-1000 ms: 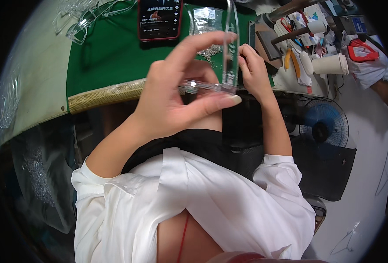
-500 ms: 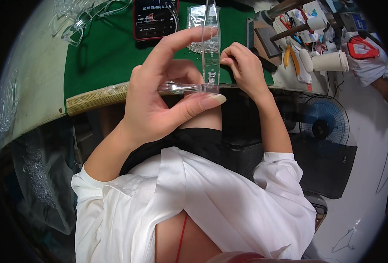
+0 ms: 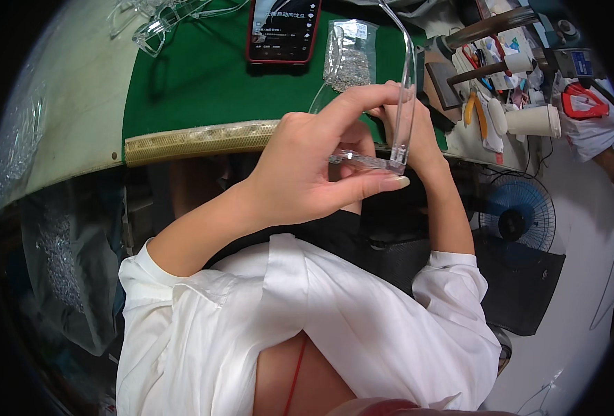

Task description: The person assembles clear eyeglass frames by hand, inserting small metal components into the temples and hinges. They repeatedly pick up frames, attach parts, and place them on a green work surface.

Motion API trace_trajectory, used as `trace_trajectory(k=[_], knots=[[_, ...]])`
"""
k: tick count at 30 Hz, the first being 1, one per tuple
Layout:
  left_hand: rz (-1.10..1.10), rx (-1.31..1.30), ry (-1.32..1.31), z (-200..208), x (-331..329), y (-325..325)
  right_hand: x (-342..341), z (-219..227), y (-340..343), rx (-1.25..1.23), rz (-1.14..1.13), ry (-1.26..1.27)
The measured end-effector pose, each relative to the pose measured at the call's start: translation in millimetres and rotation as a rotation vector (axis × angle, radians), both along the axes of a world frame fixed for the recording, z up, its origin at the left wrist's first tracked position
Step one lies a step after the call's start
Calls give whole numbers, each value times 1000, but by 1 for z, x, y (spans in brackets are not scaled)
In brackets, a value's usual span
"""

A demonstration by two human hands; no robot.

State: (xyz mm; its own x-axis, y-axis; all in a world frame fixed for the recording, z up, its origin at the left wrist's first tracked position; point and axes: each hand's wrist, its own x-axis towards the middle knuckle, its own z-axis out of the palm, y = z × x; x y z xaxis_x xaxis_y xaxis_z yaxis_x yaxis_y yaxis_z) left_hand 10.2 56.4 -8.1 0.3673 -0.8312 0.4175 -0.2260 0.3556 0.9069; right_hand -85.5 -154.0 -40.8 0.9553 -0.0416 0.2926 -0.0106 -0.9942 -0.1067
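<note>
My left hand (image 3: 307, 166) grips a clear plastic eyeglass frame (image 3: 405, 104) by its front, between thumb and fingers. One see-through temple arm stands upward, its tip curving away toward the back of the table. Just behind the frame, my right hand (image 3: 426, 142) is partly covered by it and by my left fingers. Its fingers look curled together; whatever they pinch is hidden. Beyond both hands a small clear bag (image 3: 352, 52) lies on the green mat (image 3: 196, 90), with tiny shiny metal pieces in and around its near end.
A phone (image 3: 281, 31) with a lit screen lies at the back. More clear frames (image 3: 158, 31) are at the far left. To the right are a metal bench tool (image 3: 487, 31), yellow-handled pliers (image 3: 475, 114), a white cup (image 3: 534, 121) and, below, a fan (image 3: 513, 215). Perforated gold edging (image 3: 199, 142) lines the mat.
My left hand has shifted right and slightly down with the eyeglass frame, which has turned. It now overlaps my right hand, whose fingertips were in sight before. The view has shifted slightly.
</note>
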Motion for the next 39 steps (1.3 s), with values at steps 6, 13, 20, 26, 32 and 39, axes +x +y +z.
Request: trace_trajectory(k=[6,13,20,26,32,39], knots=[[-7,16,-2,2,-3,-3,-1,-2,0,8,-56,68],[6,31,-41,-1,-3,-3,-7,-17,2,115,-121,53],[30,5,-41,2,-4,-12,-1,-9,-12,511,-116,-163],[45,-8,63,3,3,-9,-8,1,-18,988,-105,-136],[-21,99,46,5,-3,-16,-12,67,20,700,323,-388],[7,67,3,3,-8,-21,-19,78,33,431,309,-460]])
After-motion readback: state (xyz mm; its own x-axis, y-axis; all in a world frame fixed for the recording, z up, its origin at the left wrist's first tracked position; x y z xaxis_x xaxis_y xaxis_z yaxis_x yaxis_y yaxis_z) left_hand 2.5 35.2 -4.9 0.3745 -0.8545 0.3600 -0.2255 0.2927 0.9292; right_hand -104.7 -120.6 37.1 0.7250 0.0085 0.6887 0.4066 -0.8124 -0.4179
